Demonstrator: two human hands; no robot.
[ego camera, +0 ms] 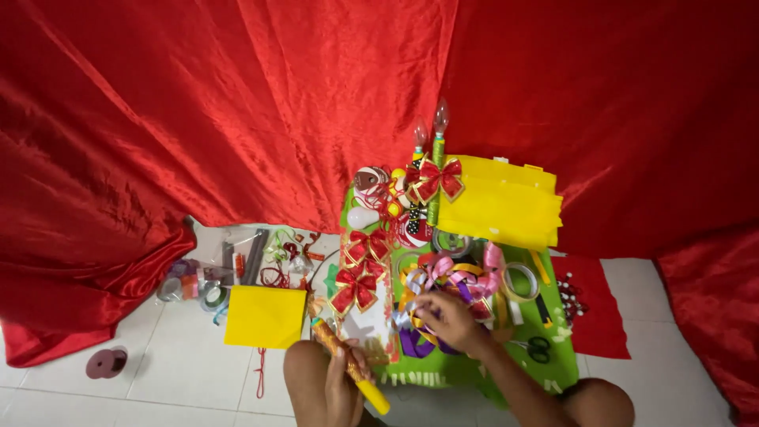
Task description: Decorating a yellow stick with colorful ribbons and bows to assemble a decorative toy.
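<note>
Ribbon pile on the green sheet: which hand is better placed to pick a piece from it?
Right. The right hand already rests on the ribbon pile, fingers in the loops. The left hand is off to the side, occupied gripping a yellow-tipped stick.

A large red satin cloth [237,103] is draped at twelve o'clock, a yellow felt sheet [265,316] is laid at seven o'clock, and black scissors [538,348] are seen at four o'clock.

Home craft spot: tiled floor [182,372] w/ ribbon bows [356,289].
</note>
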